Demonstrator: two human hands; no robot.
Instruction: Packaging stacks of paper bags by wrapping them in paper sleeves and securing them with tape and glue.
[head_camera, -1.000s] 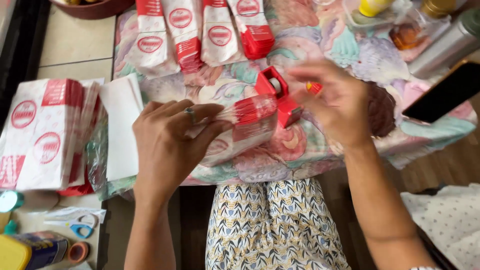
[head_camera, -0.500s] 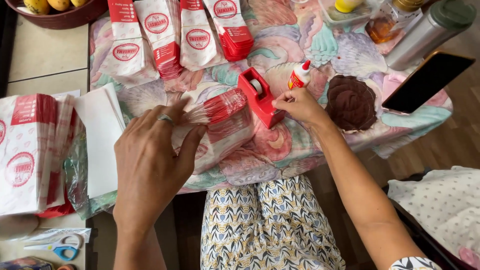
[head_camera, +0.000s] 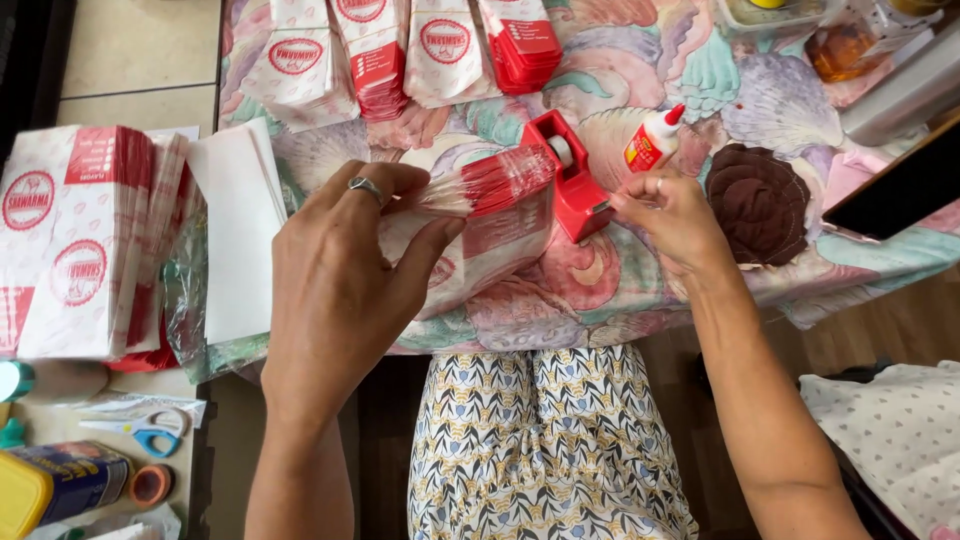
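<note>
While a stack of red-and-white paper bags (head_camera: 75, 240) and white sheets (head_camera: 238, 235) lie at the left edge of the counter (head_camera: 620, 290), the left hand (head_camera: 345, 270) keeps its grip closed on a plastic-wrapped bundle of bags (head_camera: 490, 215), thumb under, fingers over. Just right of it stands the red tape dispenser (head_camera: 572, 185). The right hand (head_camera: 675, 215), a second ago lifted near the dispenser, now rests at its front edge, fingertips pinched; whether they hold tape cannot be told. A small glue bottle (head_camera: 652, 142) leans just beyond.
</note>
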